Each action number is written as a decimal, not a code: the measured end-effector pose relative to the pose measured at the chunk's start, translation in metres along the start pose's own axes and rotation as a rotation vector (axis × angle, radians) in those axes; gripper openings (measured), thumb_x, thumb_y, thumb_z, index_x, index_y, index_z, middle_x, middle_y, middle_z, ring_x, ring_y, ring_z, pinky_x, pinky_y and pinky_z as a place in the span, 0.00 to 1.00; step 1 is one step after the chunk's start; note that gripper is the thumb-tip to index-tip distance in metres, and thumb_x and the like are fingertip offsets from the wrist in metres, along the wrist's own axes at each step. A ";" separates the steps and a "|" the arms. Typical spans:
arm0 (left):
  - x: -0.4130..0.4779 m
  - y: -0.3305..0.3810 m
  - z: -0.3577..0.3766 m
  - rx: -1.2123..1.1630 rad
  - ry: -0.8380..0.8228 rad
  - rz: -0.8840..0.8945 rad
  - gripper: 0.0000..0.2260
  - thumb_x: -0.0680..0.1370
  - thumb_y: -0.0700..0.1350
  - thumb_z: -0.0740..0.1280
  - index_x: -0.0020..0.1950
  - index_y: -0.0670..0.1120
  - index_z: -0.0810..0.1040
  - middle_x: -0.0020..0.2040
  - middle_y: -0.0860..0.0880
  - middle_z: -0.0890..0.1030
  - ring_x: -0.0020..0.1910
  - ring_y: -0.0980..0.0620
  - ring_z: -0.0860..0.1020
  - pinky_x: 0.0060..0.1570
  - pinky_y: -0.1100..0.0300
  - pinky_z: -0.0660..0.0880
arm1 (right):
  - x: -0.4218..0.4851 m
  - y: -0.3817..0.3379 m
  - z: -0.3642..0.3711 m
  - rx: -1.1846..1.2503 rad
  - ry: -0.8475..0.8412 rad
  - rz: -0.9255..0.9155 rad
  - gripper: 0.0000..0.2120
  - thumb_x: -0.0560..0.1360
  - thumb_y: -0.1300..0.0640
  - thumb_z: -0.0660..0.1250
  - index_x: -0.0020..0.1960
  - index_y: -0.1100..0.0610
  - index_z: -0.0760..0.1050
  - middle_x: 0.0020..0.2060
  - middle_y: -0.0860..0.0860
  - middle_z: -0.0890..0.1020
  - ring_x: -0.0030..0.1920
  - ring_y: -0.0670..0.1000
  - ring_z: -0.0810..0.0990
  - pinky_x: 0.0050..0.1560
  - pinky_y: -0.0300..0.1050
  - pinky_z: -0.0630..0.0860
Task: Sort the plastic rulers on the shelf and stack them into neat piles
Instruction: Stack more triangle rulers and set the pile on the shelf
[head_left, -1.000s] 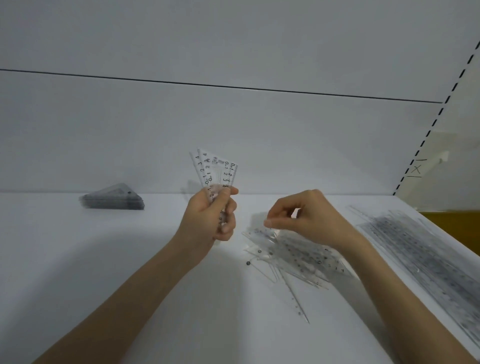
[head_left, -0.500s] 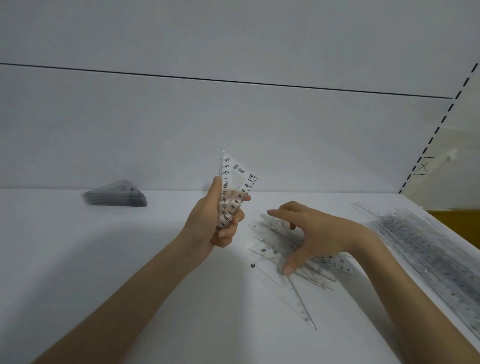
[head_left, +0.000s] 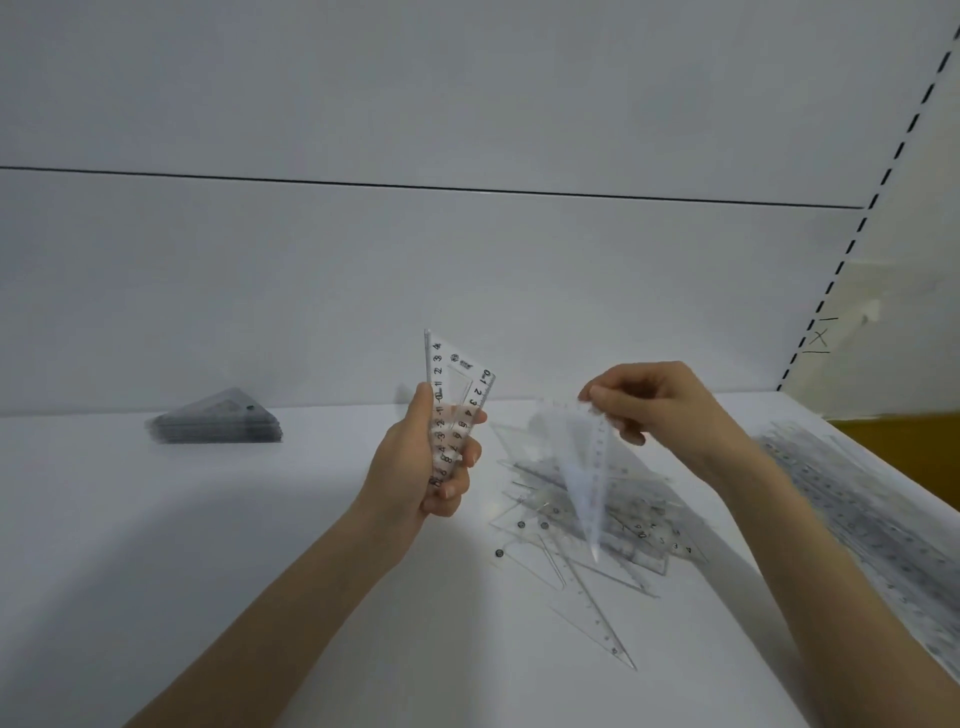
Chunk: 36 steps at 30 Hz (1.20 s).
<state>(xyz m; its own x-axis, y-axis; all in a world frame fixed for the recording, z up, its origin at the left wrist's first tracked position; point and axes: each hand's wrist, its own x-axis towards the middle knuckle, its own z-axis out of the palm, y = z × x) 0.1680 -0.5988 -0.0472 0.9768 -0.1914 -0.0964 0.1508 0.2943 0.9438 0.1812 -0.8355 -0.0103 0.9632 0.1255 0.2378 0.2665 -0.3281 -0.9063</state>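
Left hand (head_left: 431, 467) grips bundled set squares (head_left: 460, 395); right hand (head_left: 660, 405) corner-pinches a lone set square (head_left: 587, 467), judged light, stiff, slippery.

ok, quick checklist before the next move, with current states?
1. Right hand pinches lifted ruler: ok.
2. Lifted ruler clear of loose pile: cannot tell, tip blurred over it.
3. Left hand grips held rulers upright: ok.
4. Lifted ruler matches held rulers' shape: cannot tell, blurred.
5. Neat stack at back left unobstructed: ok.
6. Loose pile sorted: not ok, rulers crisscross.
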 end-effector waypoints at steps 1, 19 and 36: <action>-0.001 0.000 0.001 0.000 -0.001 -0.004 0.26 0.81 0.59 0.47 0.50 0.41 0.76 0.29 0.47 0.72 0.17 0.55 0.62 0.22 0.70 0.54 | -0.001 -0.003 -0.001 0.126 0.038 -0.004 0.06 0.76 0.65 0.66 0.44 0.64 0.81 0.28 0.53 0.76 0.27 0.49 0.69 0.29 0.37 0.67; -0.010 0.003 0.011 -0.002 -0.207 -0.204 0.23 0.81 0.57 0.47 0.52 0.41 0.74 0.29 0.46 0.71 0.18 0.55 0.62 0.21 0.70 0.57 | 0.003 -0.013 0.058 -0.188 0.098 -0.407 0.06 0.73 0.64 0.71 0.48 0.57 0.83 0.37 0.48 0.82 0.34 0.45 0.79 0.33 0.37 0.75; 0.001 0.002 -0.004 -0.027 0.058 -0.069 0.23 0.81 0.57 0.49 0.50 0.42 0.75 0.26 0.49 0.68 0.17 0.56 0.58 0.20 0.72 0.54 | -0.007 0.006 0.033 -0.686 -0.670 -0.138 0.26 0.60 0.45 0.80 0.55 0.39 0.78 0.56 0.40 0.70 0.59 0.38 0.64 0.58 0.31 0.63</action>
<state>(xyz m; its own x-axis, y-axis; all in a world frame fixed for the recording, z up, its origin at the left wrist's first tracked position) 0.1698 -0.5947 -0.0468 0.9710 -0.1579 -0.1792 0.2209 0.3077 0.9255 0.1745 -0.8072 -0.0287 0.7586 0.6414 -0.1142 0.5429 -0.7193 -0.4335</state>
